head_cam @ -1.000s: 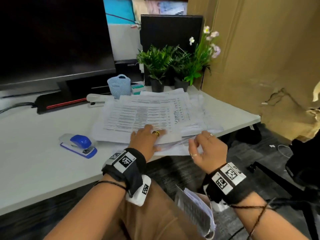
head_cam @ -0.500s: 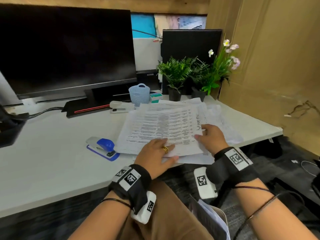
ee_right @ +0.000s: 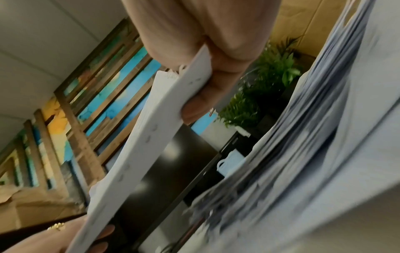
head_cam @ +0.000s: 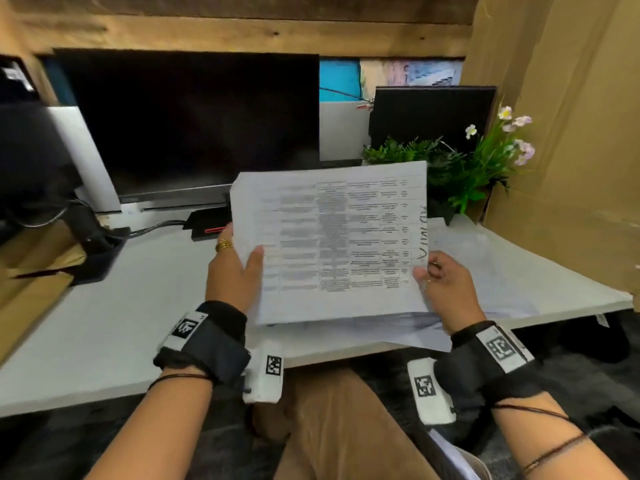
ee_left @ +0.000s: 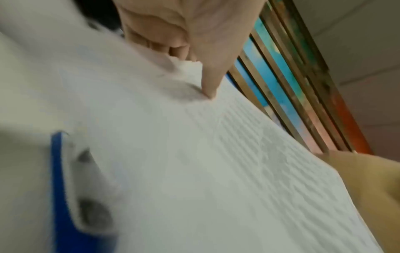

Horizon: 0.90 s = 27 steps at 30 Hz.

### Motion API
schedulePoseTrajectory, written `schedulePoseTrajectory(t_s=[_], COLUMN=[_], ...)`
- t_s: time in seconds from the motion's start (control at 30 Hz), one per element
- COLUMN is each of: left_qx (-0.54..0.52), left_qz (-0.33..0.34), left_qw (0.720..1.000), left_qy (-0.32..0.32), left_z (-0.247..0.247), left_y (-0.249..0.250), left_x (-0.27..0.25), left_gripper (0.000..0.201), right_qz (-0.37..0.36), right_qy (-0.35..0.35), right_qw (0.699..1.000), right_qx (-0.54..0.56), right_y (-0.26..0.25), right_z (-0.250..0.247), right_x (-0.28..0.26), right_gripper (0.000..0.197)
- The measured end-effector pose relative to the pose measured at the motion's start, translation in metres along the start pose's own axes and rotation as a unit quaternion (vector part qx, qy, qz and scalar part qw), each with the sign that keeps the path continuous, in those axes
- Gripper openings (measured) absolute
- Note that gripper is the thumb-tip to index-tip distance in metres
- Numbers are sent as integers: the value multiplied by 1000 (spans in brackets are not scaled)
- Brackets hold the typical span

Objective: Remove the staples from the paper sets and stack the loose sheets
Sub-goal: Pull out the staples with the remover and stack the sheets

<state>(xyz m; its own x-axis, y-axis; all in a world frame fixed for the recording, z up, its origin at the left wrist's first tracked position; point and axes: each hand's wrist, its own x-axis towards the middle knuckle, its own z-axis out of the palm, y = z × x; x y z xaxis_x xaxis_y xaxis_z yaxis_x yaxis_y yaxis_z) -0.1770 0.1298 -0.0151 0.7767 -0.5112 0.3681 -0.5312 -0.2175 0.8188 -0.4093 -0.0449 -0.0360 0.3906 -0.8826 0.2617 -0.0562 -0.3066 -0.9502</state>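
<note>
Print on the white stack of printed paper sheets (head_cam: 332, 244) is a ruled table too blurred to read; large handwriting runs along its right margin and cannot be made out either. The black-and-white square markers on your wrist straps (head_cam: 204, 336) carry coded patterns, no legible words.

You hold the stack raised above the white desk (head_cam: 104, 327), tilted up with its printed face toward you. Its long axis runs from your body toward the black monitor (head_cam: 194, 123), top edge furthest from you.

Your left hand (head_cam: 232, 271) grips the stack's left edge: thumb (ee_left: 207, 80) pressed flat on the printed face, fingers curled behind. Your right hand (head_cam: 446, 289) grips the lower right edge, thumb in front, fingers (ee_right: 201, 106) behind. In the right wrist view the sheet edges show small punched or staple marks.

More loose white papers (head_cam: 491, 271) lie spread on the desk under and to the right of the raised stack. A blue and white stapler-like tool (ee_left: 65, 196) appears blurred in the left wrist view. Green potted plants with pale flowers (head_cam: 460, 174) stand at the desk's rear.
</note>
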Motion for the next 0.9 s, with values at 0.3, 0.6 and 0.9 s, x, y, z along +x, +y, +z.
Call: schedulePoseTrajectory(t_s=[0.3,0.6,0.9], left_qx=[-25,48,126], left_qz=[-124,-110,-61], left_qw=[984,970,987], left_qy=[128,212,80], left_z=[-97,-159,-167], left_y=[-60,-85,-93], left_x=[-7,-32,-40], left_gripper=[34,41,21], right_qz=[-22,-168,-22], right_qy=[-125,-109,-388], right_qw=[991,950,761], right_qx=[-28,-239,-520], right_y=[3,-48,-43], right_z=[82,160,244], right_x=[-35,-12,8], right_gripper=[27,27,52])
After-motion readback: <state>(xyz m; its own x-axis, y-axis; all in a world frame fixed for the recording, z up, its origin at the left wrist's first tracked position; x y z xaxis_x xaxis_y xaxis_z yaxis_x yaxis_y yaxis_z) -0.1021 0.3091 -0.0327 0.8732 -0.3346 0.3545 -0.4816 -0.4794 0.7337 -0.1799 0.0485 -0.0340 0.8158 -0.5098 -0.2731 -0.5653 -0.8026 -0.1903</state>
